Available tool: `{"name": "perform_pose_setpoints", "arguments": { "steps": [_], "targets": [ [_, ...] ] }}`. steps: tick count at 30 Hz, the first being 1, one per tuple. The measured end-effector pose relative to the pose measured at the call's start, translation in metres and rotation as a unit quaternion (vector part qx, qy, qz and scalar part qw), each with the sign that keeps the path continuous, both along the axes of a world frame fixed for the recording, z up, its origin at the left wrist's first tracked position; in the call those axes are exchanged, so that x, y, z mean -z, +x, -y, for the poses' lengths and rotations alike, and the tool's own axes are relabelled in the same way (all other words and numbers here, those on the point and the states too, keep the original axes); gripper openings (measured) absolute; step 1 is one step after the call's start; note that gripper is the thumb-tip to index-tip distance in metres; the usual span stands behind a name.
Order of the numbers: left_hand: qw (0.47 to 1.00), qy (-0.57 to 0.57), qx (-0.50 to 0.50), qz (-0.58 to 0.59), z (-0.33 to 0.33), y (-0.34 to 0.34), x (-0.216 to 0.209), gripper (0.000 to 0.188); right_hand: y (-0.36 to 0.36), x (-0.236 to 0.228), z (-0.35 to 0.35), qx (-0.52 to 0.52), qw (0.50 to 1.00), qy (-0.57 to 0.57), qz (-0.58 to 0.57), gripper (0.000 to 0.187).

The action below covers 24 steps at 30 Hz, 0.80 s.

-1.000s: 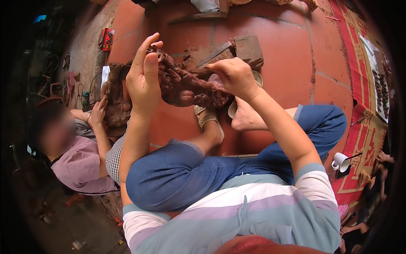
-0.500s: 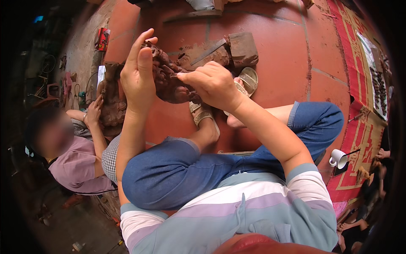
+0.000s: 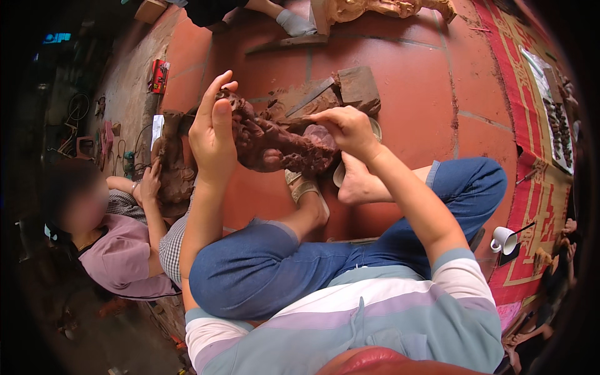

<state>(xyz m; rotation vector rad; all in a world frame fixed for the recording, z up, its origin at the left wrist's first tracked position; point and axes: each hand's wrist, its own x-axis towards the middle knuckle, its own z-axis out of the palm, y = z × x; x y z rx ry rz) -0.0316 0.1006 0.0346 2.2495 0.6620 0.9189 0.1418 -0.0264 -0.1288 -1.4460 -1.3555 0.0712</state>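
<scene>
A dark reddish-brown wood carving, knobbly with deep hollows and rounded bumps, is held aslant above the floor in front of my knees. My left hand supports its left end against the palm, with fingers and thumb pointing up. At the right end, beside a smooth rounded lump, my right hand is closed in a pinch at the carving's upper edge. Whatever lies between those fingertips, if anything, is too small to make out. Behind the carving, a flat tool like a file rests on a rough wooden piece.
A brown wood block lies beyond my right hand. To the left, a person handles another dark carving. A white mug stands by the red patterned mat. At the far side are a pale carving and someone's foot.
My right hand has moved right along the carving to its end, uncovering the rounded lump. The carving and both hands sit lower in the picture, and the whole view has shifted slightly.
</scene>
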Motion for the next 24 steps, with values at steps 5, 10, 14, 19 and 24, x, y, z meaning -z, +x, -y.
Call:
{"name": "perform_pose_setpoints", "arguments": {
  "steps": [5, 10, 14, 19, 24],
  "targets": [
    [0.998, -0.062, -0.016, -0.008, 0.005, 0.007, -0.001, 0.053, -0.014, -0.042, -0.022, -0.117, 0.991, 0.07, 0.007, 0.018],
    [1.0, -0.024, -0.015, -0.003, 0.003, -0.002, 0.002, 0.054, -0.003, -0.022, -0.013, -0.041, 0.996, 0.066, -0.041, 0.015],
    [0.998, -0.059, -0.005, -0.008, 0.006, 0.005, -0.001, 0.056, -0.019, -0.047, -0.024, -0.09, 0.992, 0.086, 0.038, 0.021],
    [0.999, -0.027, -0.012, -0.013, 0.005, -0.004, 0.001, 0.056, 0.012, -0.01, -0.012, -0.03, 0.998, 0.016, -0.054, 0.013],
    [0.999, -0.052, -0.006, -0.005, 0.01, 0.008, -0.004, 0.056, -0.006, -0.02, -0.027, -0.072, 0.997, 0.005, 0.014, 0.017]
  ]
}}
